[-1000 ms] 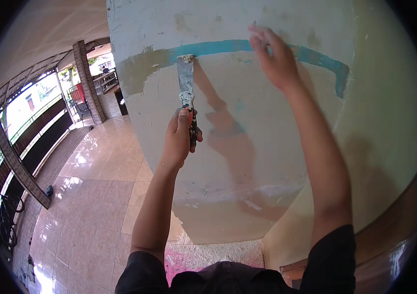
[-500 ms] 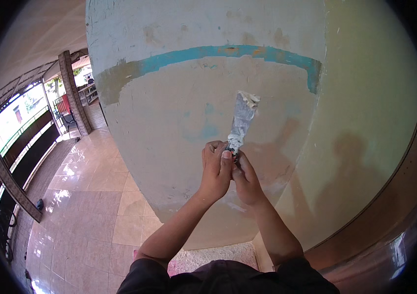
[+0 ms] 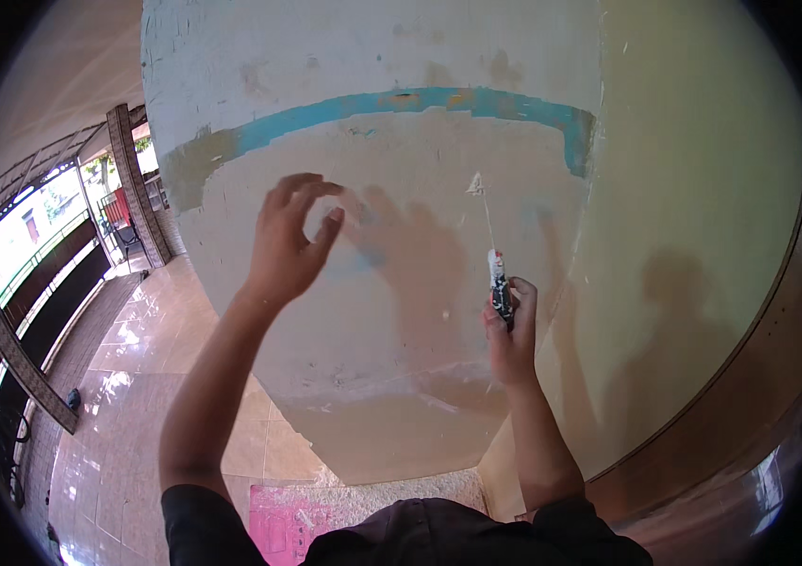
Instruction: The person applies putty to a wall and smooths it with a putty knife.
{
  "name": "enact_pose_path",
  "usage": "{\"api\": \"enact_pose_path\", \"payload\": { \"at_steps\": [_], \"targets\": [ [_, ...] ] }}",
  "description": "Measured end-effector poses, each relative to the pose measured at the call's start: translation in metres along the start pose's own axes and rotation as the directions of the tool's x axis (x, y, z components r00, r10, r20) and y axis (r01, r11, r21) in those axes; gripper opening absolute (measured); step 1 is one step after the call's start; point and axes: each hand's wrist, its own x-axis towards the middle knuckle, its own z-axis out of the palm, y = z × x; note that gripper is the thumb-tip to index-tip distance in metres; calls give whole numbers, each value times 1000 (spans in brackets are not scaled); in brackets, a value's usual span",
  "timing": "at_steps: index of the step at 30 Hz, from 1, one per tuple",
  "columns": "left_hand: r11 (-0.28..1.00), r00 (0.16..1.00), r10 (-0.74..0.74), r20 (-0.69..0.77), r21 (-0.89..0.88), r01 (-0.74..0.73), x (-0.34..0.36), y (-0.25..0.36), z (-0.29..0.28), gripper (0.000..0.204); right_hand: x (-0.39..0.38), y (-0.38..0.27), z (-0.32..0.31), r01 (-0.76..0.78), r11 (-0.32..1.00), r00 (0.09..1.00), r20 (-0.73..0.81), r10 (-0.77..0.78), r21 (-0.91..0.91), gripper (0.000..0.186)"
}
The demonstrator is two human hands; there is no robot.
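Observation:
My right hand [image 3: 514, 330] is closed around the dark, paste-smeared handle of a putty knife [image 3: 498, 283]. The knife points up, its blade seen nearly edge-on as a thin line, with a lump of white putty [image 3: 476, 184] at its tip. In front of me stands a wall [image 3: 325, 325] with a pale patched surface and a curved turquoise band of old paint [image 3: 325, 123]. Raised to the left before this wall is my left hand [image 3: 292, 236], holding nothing, its fingers curled apart from the thumb. Whether the blade touches the wall, I cannot tell.
A yellowish-green wall [image 3: 693, 189] adjoins on the right, carrying my shadow. Below me lies a pink sheet [image 3: 278, 519] with pale crumbs on it. Glossy floor tiles [image 3: 146, 415] stretch left toward a slanting post [image 3: 19, 330] and a railing.
My left hand has let go of the putty knife and moved up and left. My right hand, still gripping it, has shifted right, and the blade has turned edge-on.

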Motion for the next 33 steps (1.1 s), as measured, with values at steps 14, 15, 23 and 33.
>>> {"api": "enact_pose_path", "payload": {
  "at_steps": [14,15,23,33],
  "targets": [
    [844,974,207,94,487,-226,81,6,12,31,13,15,-50,93,965,971,-193,-143,-247,43],
    [804,957,275,96,523,-283,92,8,17,33,17,16,-57,56,946,976,-182,-120,-320,46],
    [694,909,417,-13,650,-310,172,-7,46,51,43,-3,-88,91,949,927,-323,-191,-301,42],
    [591,885,457,-85,773,-231,196,-21,57,46,79,12,-125,269,809,833,-295,-468,-522,42]
  ]
}}
